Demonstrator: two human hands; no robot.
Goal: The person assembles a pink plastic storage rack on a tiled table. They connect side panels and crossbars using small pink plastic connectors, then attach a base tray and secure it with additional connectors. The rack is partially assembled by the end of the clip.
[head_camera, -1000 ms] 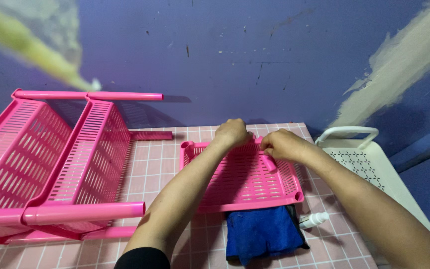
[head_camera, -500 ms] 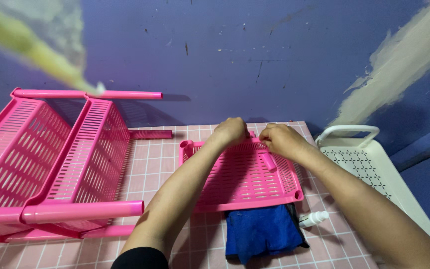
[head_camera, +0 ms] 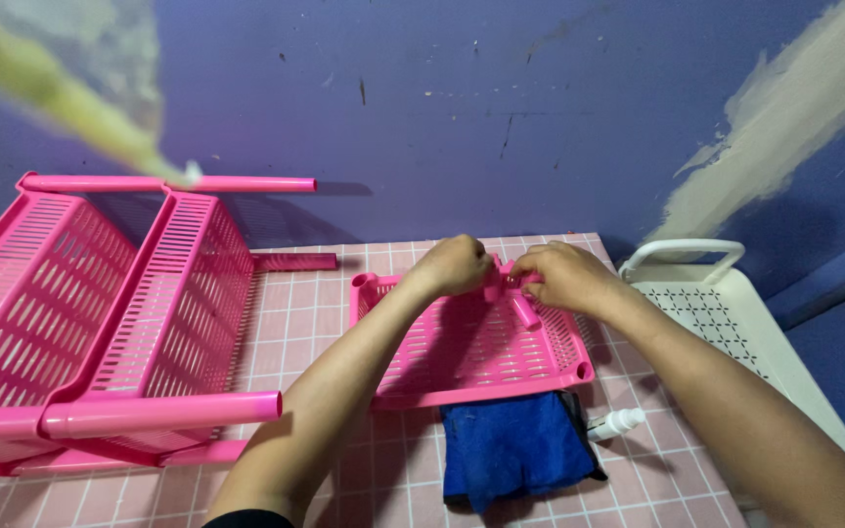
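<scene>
Centre frame: our left hand (head_camera: 457,264) and right hand (head_camera: 561,276) both pinch short pink tube pieces (head_camera: 525,311) over the pink slotted tray (head_camera: 481,352) on the worktop (head_camera: 315,313). Risk: a crooked push may jam the joint or slide the tray.

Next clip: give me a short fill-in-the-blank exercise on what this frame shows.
1. Both hands meet at the far edge of the pink ____ tray.
2. The left hand and right hand pinch small ____ plastic pieces.
3. A ____ cloth lies at the tray's near edge.
4. The white spray bottle lies to the cloth's ____.

Missing words: slotted; pink; blue; right
</scene>
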